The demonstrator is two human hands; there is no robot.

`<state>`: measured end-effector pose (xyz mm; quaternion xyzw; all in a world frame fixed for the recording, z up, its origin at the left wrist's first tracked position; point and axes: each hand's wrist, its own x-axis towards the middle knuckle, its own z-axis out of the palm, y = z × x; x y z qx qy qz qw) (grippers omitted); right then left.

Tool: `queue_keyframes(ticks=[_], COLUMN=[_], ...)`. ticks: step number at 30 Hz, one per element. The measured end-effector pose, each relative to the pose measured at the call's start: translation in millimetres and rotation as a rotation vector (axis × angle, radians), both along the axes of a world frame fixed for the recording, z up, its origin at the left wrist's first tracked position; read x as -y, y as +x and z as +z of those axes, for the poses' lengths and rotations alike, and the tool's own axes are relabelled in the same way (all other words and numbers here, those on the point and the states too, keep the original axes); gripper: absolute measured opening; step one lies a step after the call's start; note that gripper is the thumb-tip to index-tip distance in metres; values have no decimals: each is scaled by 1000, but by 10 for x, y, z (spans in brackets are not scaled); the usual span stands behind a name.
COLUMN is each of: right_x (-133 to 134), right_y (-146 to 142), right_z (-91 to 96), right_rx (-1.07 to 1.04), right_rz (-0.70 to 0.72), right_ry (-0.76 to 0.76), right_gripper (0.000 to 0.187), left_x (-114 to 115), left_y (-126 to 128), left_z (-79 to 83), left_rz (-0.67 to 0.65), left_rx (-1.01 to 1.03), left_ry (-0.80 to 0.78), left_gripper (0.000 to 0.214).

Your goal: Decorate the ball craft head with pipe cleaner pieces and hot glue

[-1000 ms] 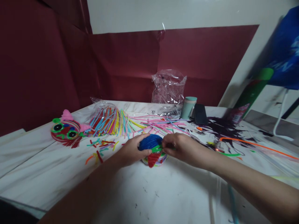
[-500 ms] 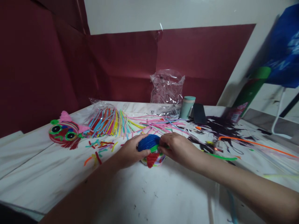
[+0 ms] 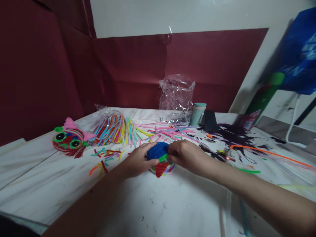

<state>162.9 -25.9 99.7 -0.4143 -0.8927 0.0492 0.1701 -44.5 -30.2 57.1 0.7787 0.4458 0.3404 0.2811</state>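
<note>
Green stem (image 3: 250,171) shifted, left hand (image 3: 138,161) gripping ball (image 3: 157,150), right hand (image 3: 188,154) seemingly pinching strip (image 3: 163,159); bag (image 3: 176,95): reversed "8K"

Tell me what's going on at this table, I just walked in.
A person is working on a small, colorful craft piece with both bare hands. The left hand steadies its blue top, while the right hand works at its side, by a green strip; whether those fingers pinch anything is hidden. Fuzzy sticks lie behind, and a face-like piece sits off to the left.
</note>
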Motion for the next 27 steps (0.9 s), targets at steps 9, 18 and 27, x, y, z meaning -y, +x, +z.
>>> queue_keyframes(ticks=[9,18,27], right_x=[20,-12,-85], right_y=[-29,57,114], right_z=[11,72,122], right_rx=[19,101,13], right_rz=[-17,41,-19], right_ry=[-6,23,-123], right_gripper=[9,8,14], left_x=[-12,-77,-69], left_y=[-1,-18,-24], left_z=[-40,-151,-130], left_rz=[14,-11,-13], left_rx=[103,180,180], left_ry=[-47,-118,-143], left_gripper=[58,64,66])
